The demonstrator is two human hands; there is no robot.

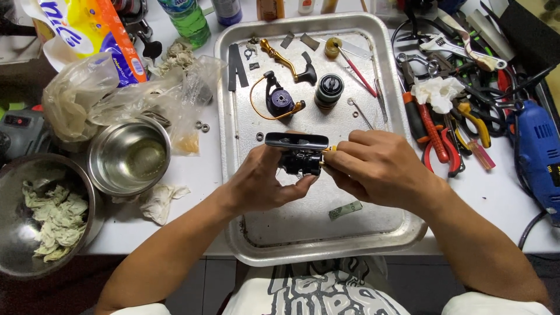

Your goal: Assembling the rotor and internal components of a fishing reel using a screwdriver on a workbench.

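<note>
- You are gripping the black reel body (pixel 297 153) in your left hand (pixel 262 181), holding it just above the middle of the metal tray (pixel 373 233).
- Your right hand (pixel 373 166) is pinching closed on its gold-tipped end.
- The reel is looking largely stripped: handle (pixel 283 58), rotor (pixel 279 99) and spool (pixel 328 90) are lying apart at the tray's far end.
- Reassembly is looking mostly ahead of you.

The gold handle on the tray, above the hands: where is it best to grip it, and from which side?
Grip the gold handle at its thin middle arm, coming from above. It lies flat on the tray, with bare metal on both sides of the arm; its black knob is bulkier and sits near other parts.
</note>
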